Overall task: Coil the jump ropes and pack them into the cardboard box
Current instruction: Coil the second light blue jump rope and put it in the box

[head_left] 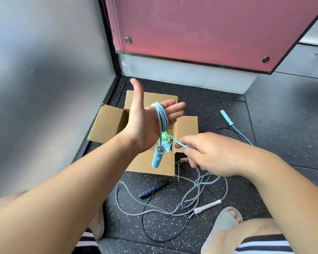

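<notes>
My left hand (145,118) is held flat, palm up, fingers straight, above the open cardboard box (108,123). A light blue jump rope (162,116) is looped several times round its fingers, and one blue handle (156,158) hangs below the palm. My right hand (209,153) pinches the same rope's free strand just right of the box. The rope's other blue handle (227,117) lies on the floor at the right. Inside the box a green and blue coiled rope (165,137) shows.
On the speckled dark floor (273,125) lie a grey rope (145,211) with a white handle (207,207) and a black rope with a black-and-blue handle (152,189). A grey wall (44,70) stands left, a red panel (209,30) behind. My sandalled foot (222,228) is at the lower right.
</notes>
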